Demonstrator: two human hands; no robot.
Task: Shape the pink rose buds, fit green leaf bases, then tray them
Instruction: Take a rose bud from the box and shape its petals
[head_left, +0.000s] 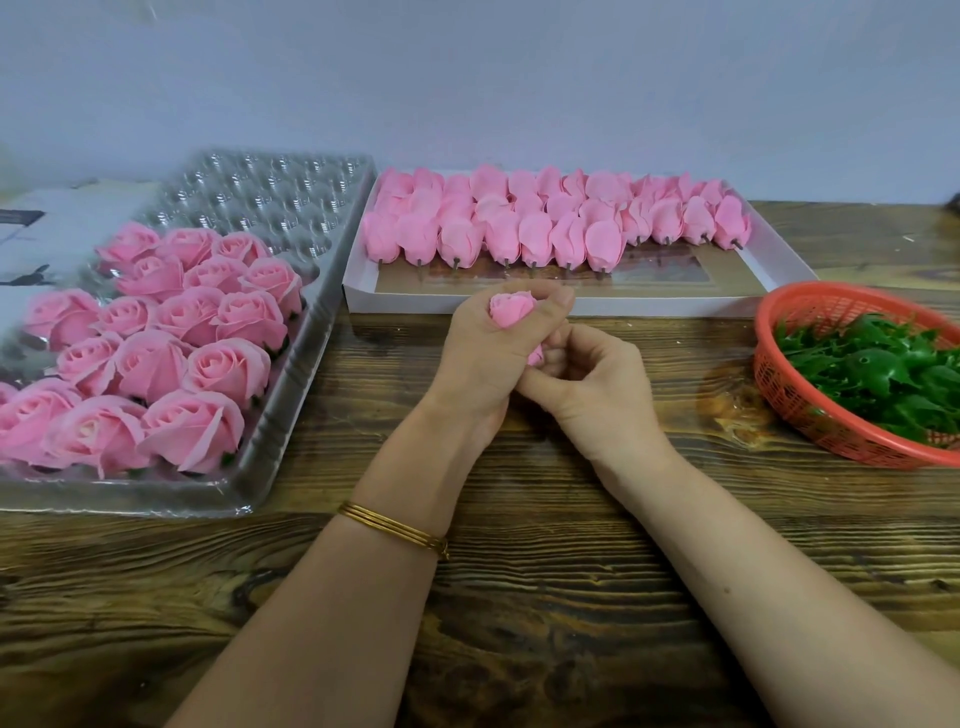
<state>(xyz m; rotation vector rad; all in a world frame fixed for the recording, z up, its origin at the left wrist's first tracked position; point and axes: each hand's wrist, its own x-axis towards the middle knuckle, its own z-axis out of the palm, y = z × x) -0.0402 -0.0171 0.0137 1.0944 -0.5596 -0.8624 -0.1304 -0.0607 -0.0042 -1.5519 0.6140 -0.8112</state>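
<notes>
Left hand (483, 353) wraps pink bud (511, 309); right hand (597, 384) perhaps pinches its hidden base.

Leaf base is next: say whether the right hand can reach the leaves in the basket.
Probably yes: nothing lies between the right hand and the leaves in the basket, but it pinches the bud.

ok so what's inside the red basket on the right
The red basket holds green leaf bases, piled loosely. Anything under the pile, and the basket's floor, is covered.
</notes>
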